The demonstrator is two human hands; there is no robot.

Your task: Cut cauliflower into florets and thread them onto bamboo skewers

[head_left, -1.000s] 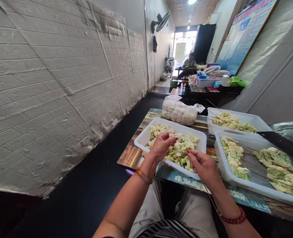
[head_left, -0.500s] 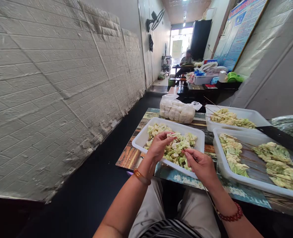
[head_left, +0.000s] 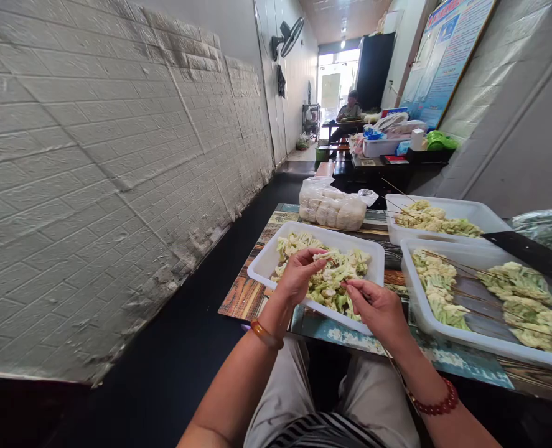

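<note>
Over a white plastic tub (head_left: 258,269) of loose cauliflower pieces (head_left: 299,241), both hands work close together. My left hand (head_left: 300,274) pinches a cauliflower floret (head_left: 328,255) between thumb and fingers. Closed around a thin skewer (head_left: 399,371) is my right hand (head_left: 373,308); the stick trails back under the wrist, and its tip by the floret is hard to make out. To the right, a second tub (head_left: 444,341) contains skewered cauliflower (head_left: 518,283), sticks pointing inward.
Behind stands another tub (head_left: 472,208) with more cauliflower skewers. A clear bag of round white items (head_left: 334,208) lies at the table's (head_left: 243,292) far side. A brick-pattern wall (head_left: 117,155) runs along the left. Farther back, a person (head_left: 349,111) sits at another table.
The view has shifted slightly. Both hands keep nearly the same position and grip over the tub. The seated person in the background shows more clearly now.
</note>
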